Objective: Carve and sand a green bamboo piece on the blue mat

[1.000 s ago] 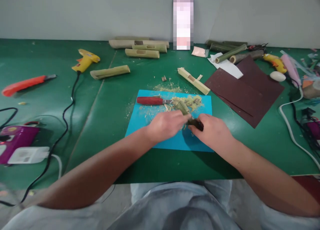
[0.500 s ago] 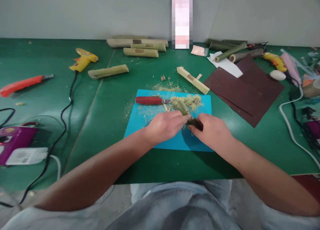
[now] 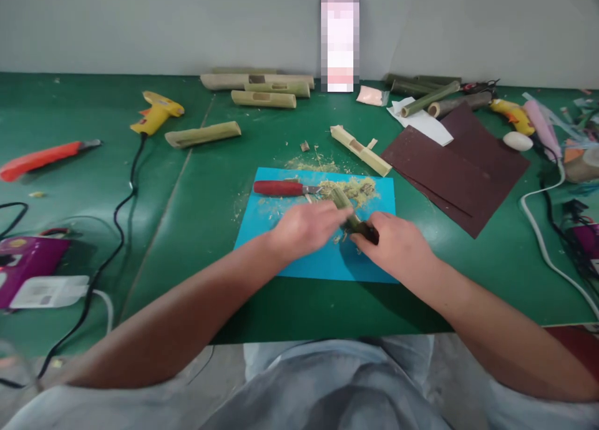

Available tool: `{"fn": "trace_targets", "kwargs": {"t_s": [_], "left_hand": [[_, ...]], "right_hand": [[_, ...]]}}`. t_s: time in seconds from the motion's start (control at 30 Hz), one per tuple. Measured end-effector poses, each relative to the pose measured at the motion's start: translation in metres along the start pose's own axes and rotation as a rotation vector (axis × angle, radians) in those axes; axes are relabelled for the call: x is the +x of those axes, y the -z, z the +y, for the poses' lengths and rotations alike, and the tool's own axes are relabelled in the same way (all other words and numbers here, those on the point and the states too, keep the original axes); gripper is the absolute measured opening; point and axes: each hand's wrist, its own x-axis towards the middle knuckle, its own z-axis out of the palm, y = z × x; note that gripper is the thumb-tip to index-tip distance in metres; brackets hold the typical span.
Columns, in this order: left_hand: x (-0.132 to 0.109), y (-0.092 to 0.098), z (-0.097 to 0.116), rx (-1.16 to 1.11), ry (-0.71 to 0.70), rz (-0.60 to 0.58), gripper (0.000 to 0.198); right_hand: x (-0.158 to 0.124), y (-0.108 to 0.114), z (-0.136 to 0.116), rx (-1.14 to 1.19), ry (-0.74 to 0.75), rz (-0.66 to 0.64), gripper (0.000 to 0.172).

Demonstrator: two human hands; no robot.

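Note:
A short green bamboo piece (image 3: 343, 200) slants over the blue sheet, its near end gripped by my right hand (image 3: 402, 239), whose fingers and thumb are closed round it. My left hand (image 3: 312, 229) lies against the bamboo's left side with fingers curled and slightly blurred; whatever they pinch is hidden. Just beyond my left hand a red-handled knife (image 3: 279, 188) rests on the blue sheet (image 3: 304, 269), its metal end among pale shavings (image 3: 362, 190).
A split bamboo piece with a cut opening (image 3: 362, 150) lies behind the sheet. Brown sandpaper sheets (image 3: 449, 180) are at right. At left are a yellow glue gun (image 3: 156, 113), its black cord, a bamboo tube (image 3: 203, 134) and an orange-handled cutter (image 3: 44, 158).
My left hand has slid left and back along the bamboo, away from my right hand, uncovering more of its middle. My right hand stays nearly in place.

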Motion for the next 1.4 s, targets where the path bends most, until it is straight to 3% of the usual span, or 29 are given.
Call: {"fn": "trace_targets", "kwargs": {"t_s": [0.17,0.33,0.4,0.5,0.73,0.87,1.07,1.2,1.4], "left_hand": [[0.010,0.004,-0.009,-0.200,0.302,0.106,0.028],[0.015,0.015,0.003,-0.777,0.723,0.154,0.027],[0.016,0.018,0.007,-0.932,0.784,0.141,0.028],[0.016,0.019,0.009,-0.989,0.814,0.132,0.027],[0.015,0.010,0.008,-0.939,0.764,0.142,0.031],[0.010,0.009,0.006,-0.698,0.695,0.173,0.035],[0.003,0.012,-0.002,-0.180,0.322,0.155,0.027],[0.003,0.011,-0.005,-0.117,0.189,0.162,0.027],[0.005,0.006,-0.004,-0.183,0.191,0.179,0.019]], "right_hand": [[0.000,0.001,0.000,0.009,-0.010,-0.002,0.026],[0.001,0.002,0.000,0.015,-0.010,-0.016,0.026],[0.001,0.002,0.000,0.016,-0.007,-0.025,0.026],[0.001,0.002,0.000,0.015,-0.005,-0.025,0.027],[0.001,0.002,0.000,0.012,-0.013,-0.026,0.027],[0.001,0.001,0.000,0.016,-0.011,-0.021,0.027],[0.001,0.002,0.000,0.005,-0.012,-0.022,0.026],[0.001,0.001,0.000,-0.010,-0.012,-0.012,0.028],[0.001,0.001,0.000,0.010,-0.027,-0.018,0.028]]}}
